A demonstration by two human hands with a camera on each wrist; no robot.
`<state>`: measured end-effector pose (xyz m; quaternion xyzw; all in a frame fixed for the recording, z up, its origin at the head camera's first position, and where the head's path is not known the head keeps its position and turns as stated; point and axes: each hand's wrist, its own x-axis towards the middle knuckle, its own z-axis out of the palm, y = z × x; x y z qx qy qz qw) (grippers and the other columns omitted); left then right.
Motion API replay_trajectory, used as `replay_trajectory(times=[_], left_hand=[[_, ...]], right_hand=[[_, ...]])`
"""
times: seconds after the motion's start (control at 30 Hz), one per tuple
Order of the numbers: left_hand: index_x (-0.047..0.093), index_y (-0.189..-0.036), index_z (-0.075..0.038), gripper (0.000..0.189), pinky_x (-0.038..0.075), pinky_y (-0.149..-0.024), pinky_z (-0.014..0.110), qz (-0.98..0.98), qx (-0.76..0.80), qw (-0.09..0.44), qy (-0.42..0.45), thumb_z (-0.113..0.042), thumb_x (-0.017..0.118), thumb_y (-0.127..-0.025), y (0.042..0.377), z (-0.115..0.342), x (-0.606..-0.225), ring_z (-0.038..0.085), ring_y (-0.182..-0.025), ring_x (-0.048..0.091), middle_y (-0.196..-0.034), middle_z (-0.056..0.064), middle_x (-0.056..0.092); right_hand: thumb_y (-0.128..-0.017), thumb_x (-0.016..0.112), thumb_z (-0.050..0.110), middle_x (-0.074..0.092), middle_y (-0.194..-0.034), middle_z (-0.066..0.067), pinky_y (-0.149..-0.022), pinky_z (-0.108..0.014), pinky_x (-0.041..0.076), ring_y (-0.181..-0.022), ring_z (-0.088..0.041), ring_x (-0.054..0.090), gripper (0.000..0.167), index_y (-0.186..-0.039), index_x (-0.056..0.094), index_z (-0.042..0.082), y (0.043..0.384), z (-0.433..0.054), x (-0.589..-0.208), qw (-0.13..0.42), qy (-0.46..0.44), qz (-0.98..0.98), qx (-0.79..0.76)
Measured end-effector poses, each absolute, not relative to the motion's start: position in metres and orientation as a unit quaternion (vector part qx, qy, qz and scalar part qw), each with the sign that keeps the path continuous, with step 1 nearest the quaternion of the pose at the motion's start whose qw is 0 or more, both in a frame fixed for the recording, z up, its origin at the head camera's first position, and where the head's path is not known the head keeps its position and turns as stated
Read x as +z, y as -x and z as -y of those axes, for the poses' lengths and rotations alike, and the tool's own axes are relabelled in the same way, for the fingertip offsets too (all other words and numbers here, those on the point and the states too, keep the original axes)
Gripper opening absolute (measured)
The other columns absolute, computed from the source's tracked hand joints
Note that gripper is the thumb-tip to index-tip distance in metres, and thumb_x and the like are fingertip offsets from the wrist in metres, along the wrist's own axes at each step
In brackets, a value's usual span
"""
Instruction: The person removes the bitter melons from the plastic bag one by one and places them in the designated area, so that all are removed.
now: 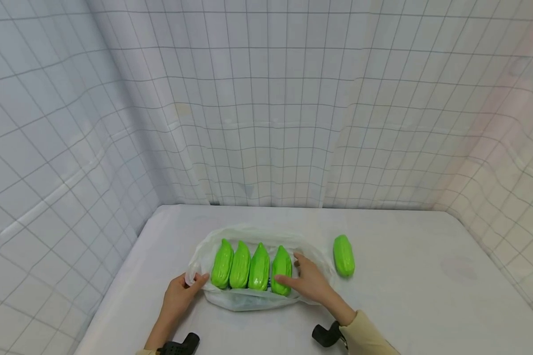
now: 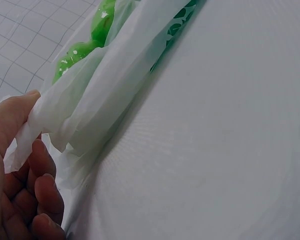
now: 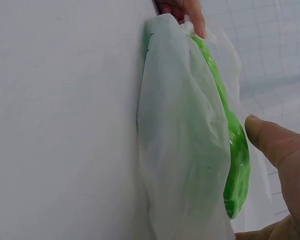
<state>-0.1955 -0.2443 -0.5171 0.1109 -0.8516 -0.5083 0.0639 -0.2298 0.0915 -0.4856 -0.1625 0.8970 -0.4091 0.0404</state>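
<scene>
A thin, whitish plastic bag (image 1: 244, 303) lies spread on the table with its mouth open. Several glossy, bright green ridged gourds (image 1: 259, 267) with pointed tips sit in a row inside it. At the bag's left end, my left hand (image 1: 179, 296) pinches the rim between thumb and fingers, clearly seen in the left wrist view. My right hand (image 1: 308, 282) is over the bag's right end, its thumb and fingers spread beside the rightmost gourd (image 1: 282, 270). In the right wrist view the thumb (image 3: 270, 137) appears just off that gourd's surface.
Another green gourd (image 1: 344, 256) lies on the white tabletop (image 1: 408, 286), right of the bag. White grid-patterned curtains (image 1: 266, 123) hang behind and at both sides of the table. Green print (image 2: 179, 25) shows on the bag's side.
</scene>
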Motion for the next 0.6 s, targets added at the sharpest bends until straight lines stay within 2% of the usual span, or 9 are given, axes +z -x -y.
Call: replay_trajectory(times=[0.27, 0.6], left_hand=[[0.061, -0.084, -0.005, 0.040, 0.031, -0.054, 0.027, 0.858, -0.498, 0.060, -0.110, -0.044, 0.070, -0.085, 0.1949, 0.2442, -0.5138, 0.013, -0.056, 0.039, -0.058, -0.004, 0.042], [0.060, -0.084, -0.005, 0.041, 0.031, -0.054, 0.026, 0.859, -0.497, 0.054, -0.108, -0.045, 0.069, -0.085, 0.1955, 0.2448, -0.5143, 0.013, -0.057, 0.039, -0.059, -0.004, 0.041]], right_hand=[[-0.081, 0.068, 0.055, 0.052, -0.120, -0.028, -0.087, -0.052, 0.043, -0.109, -0.041, 0.051, 0.095, -0.136, 0.034, -0.015, 0.2307, -0.0846, -0.4858, 0.037, 0.150, -0.904, -0.399], [-0.085, 0.063, 0.055, 0.051, -0.115, -0.022, -0.082, -0.048, 0.044, -0.101, -0.031, 0.052, 0.090, -0.138, 0.033, -0.012, 0.2320, -0.0815, -0.4868, 0.039, 0.148, -0.895, -0.419]])
